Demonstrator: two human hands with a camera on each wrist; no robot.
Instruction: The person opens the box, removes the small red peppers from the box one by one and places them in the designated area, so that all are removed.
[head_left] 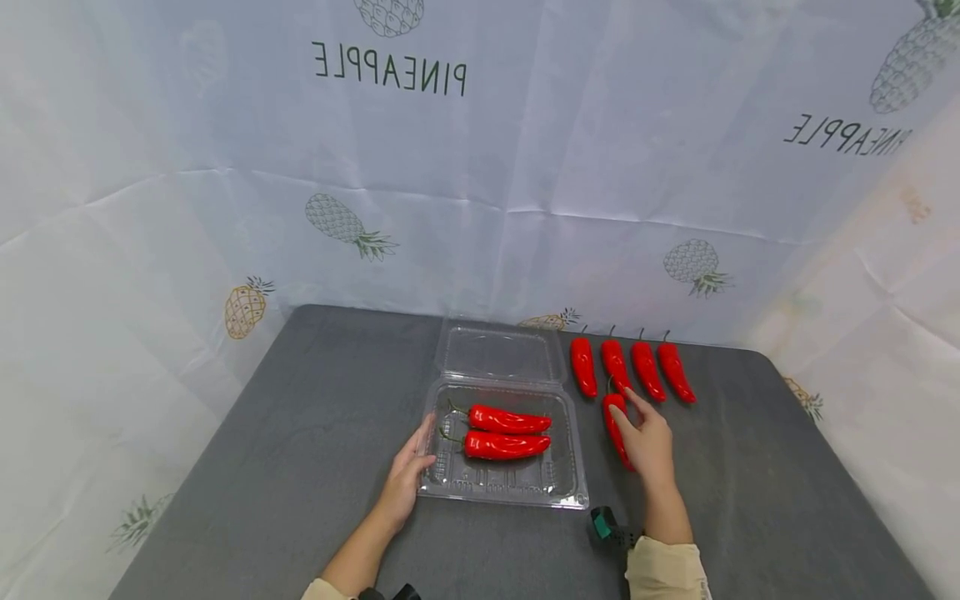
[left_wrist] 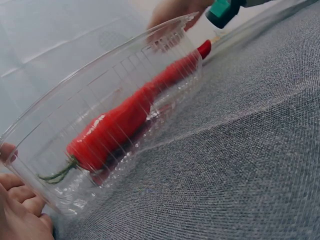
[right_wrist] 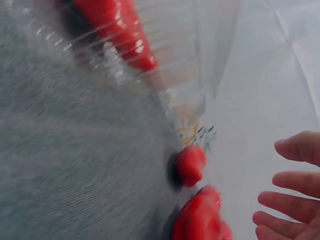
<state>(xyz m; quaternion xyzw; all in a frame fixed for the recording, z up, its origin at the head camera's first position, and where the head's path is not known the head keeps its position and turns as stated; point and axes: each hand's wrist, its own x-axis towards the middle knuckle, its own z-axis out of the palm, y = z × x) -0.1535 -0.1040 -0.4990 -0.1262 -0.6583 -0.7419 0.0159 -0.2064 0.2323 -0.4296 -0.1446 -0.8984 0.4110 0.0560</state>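
Observation:
A clear plastic clamshell box (head_left: 506, 490) lies open on the grey table, holding two red chili peppers (head_left: 508, 446) side by side, stems to the left. My left hand (head_left: 401, 482) grips the box's left side, thumb over the rim and fingers along the outer wall. To the right of the box, my right hand (head_left: 651, 442) hovers around a single red chili pepper (head_left: 615, 423), thumb and fingers spread. In the right wrist view, the fingers (right_wrist: 287, 202) are apart with nothing between them. Whether the thumb touches that pepper is hard to tell.
Several more red chili peppers (head_left: 643, 367) stand in a row at the back right of the grey table (head_left: 337, 392). The box's lid (head_left: 498, 352) is folded back toward the curtain (head_left: 480, 183) with pineapple prints behind the table.

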